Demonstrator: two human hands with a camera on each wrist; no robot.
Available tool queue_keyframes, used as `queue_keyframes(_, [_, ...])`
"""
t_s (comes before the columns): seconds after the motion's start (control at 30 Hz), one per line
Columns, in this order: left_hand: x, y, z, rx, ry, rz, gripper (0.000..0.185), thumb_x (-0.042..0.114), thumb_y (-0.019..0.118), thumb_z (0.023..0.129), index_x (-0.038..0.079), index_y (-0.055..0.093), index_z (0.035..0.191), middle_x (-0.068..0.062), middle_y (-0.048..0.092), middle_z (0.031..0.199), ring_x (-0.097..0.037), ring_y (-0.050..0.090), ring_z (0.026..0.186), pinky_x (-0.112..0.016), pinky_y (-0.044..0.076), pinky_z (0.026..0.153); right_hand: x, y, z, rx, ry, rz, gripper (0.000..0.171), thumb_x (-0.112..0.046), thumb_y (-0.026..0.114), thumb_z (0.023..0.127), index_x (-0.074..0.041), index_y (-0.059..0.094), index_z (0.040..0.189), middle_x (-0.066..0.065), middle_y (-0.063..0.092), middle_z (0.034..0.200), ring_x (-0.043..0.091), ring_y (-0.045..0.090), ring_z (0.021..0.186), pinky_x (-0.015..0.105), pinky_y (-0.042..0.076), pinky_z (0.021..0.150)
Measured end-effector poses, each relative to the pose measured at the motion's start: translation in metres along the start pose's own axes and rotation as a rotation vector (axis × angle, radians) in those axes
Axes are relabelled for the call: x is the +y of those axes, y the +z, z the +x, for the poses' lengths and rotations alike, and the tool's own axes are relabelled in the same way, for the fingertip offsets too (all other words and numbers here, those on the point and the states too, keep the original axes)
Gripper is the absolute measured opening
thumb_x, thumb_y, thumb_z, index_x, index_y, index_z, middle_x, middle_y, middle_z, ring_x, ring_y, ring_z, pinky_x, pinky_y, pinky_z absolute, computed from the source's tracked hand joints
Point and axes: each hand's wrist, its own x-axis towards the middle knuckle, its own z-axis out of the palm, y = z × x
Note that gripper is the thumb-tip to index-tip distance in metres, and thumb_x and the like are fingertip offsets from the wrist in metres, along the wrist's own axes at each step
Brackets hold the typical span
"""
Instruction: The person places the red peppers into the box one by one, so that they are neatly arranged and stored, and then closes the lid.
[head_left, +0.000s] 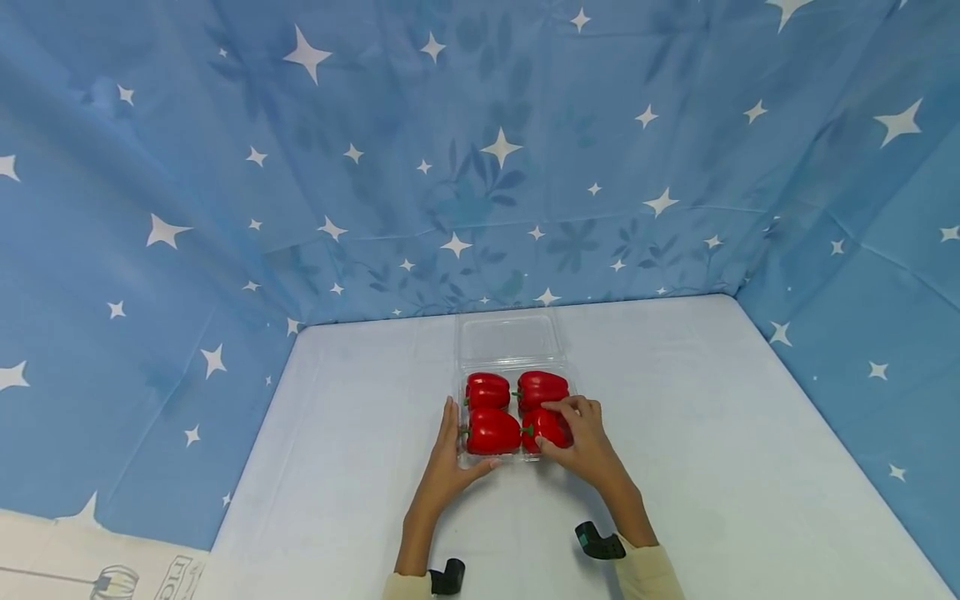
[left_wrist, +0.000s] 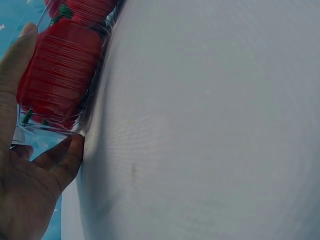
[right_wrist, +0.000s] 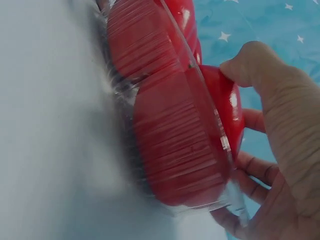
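Observation:
Several red bell peppers with green stems sit in a clear plastic container (head_left: 468,458). Over the front-right bell pepper (head_left: 550,427), my right hand (head_left: 591,446) bends its thumb and fingertips around the sides. The right wrist view shows this bell pepper (right_wrist: 227,97) rising above the container rim, thumb on one side and fingers on the other. My left hand (head_left: 444,477) lies along the container's left side with straight fingers, its thumb reaching across the front edge. In the left wrist view, its fingertips touch the container's lower corner beside the front-left bell pepper (left_wrist: 62,70).
The container's hinged lid (head_left: 510,337) lies folded back toward the rear of the white-covered table (head_left: 675,400). A blue curtain with white stars (head_left: 420,183) stands behind and along both sides. Beige printed fabric (head_left: 67,558) shows at the lower left.

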Motion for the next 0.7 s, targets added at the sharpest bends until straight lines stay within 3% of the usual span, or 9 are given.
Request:
queue_keyframes(0.3, [0.0017, 0.0007, -0.0013, 0.000, 0.013, 0.004, 0.109, 0.049, 0.073, 0.068, 0.012, 0.006, 0.146, 0.002, 0.003, 0.152, -0.029, 0.024, 0.133, -0.045, 0.037, 0.096, -0.0004, -0.0017, -0.0020, -0.020, 0.020, 0.000, 0.059, -0.028, 0.078, 0.063, -0.021, 0.055, 0.117, 0.006, 0.045, 0.114, 0.021, 0.031, 0.110, 0.042, 0.053, 0.073])
queue_keyframes(0.7, [0.0000, -0.0014, -0.0001, -0.008, 0.013, 0.009, 0.112, 0.060, 0.068, 0.066, 0.015, 0.003, 0.146, 0.001, 0.003, 0.152, -0.029, 0.025, 0.133, -0.044, 0.041, 0.094, 0.0011, -0.0060, -0.0056, -0.029, -0.036, 0.104, 0.057, -0.032, 0.075, 0.071, -0.020, 0.054, 0.123, 0.010, 0.044, 0.121, 0.023, 0.030, 0.113, 0.044, 0.051, 0.077])
